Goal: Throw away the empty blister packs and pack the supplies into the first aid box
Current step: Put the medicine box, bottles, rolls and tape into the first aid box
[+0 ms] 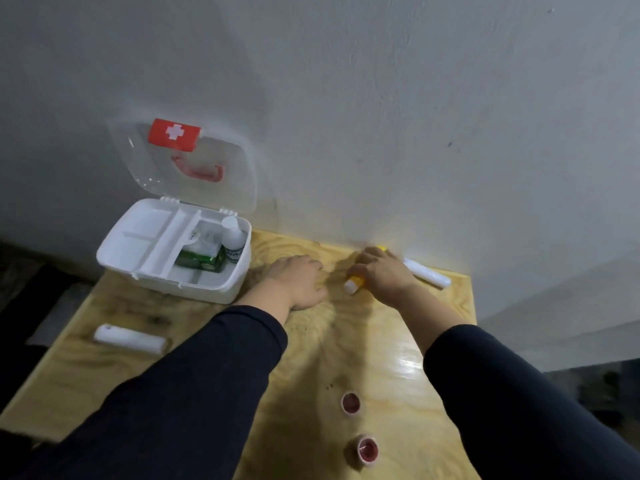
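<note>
The white first aid box (117,252) stands open at the table's far left, its clear lid (194,168) leaning on the wall. Inside it stand a white bottle (232,242) and a green pack (199,259). My left hand (299,282) lies flat on the wood just right of the box, holding nothing. My right hand (382,271) is closed around a small yellow-and-white tube (354,284) near the far edge. One white roll (427,273) lies just behind my right hand, another white roll (130,337) at the near left.
Two small red-and-white caps or cups (350,403) (367,450) sit on the wooden table (346,348) near me. A grey wall rises directly behind the table. The table's right edge drops off beside my right arm.
</note>
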### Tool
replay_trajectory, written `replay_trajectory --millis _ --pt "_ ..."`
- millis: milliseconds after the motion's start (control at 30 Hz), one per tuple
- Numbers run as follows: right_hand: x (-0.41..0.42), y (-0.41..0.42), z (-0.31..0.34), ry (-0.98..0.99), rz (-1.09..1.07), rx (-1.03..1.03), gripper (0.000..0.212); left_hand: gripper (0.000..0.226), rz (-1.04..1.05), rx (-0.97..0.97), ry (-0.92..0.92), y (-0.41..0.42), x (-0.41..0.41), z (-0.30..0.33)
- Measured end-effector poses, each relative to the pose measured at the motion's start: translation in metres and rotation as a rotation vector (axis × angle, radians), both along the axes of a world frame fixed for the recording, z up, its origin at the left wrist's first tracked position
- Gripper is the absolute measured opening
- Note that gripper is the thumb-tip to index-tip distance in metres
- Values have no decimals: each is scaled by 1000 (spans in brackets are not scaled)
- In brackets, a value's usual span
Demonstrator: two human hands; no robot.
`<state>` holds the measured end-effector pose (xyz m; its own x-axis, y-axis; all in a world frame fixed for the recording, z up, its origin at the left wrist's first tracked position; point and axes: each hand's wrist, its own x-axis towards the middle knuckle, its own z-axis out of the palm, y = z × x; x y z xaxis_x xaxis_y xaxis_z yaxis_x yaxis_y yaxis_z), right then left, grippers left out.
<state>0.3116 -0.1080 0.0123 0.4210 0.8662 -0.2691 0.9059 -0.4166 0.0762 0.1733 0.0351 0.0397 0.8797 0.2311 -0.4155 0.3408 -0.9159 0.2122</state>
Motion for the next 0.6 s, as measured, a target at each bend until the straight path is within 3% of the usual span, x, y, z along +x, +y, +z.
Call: replay_trajectory --millis 100,200,300,367,467,600 --pt "1 1 -5 -29 -13 -5 39 64 27 11 -6 -1 0 2" --pt "-1 2 -3 162 -239 262 42 64 43 1 -19 -2 -1 5" --pt "-5 4 9 674 -650 698 41 63 58 7 -31 0 -2 9" --pt "-11 5 19 1050 -810 857 39 63 66 11 -48 3 -5 15" --pt "-24 10 38 1316 -828 935 37 62 75 17 -115 10 -11 28" --pt "-45 32 66 1310 -721 977 39 62 107 33 -204 29 -23 52"
